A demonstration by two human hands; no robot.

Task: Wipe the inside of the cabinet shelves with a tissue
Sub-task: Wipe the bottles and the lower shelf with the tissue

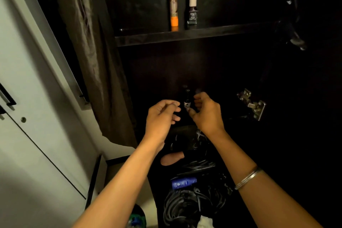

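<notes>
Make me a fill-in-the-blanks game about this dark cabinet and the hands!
1. The tube standing on the upper shelf has an ____ bottom.
2. The dark bottle beside the tube has a ____ cap.
3. The bangles are on the ____ arm.
4. The right hand is at a small bottle, and the left hand holds ____.

Missing words: orange; white; right; nothing

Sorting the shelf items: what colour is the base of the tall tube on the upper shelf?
Bright orange, on the tall tube, clearest in the head view.
</notes>
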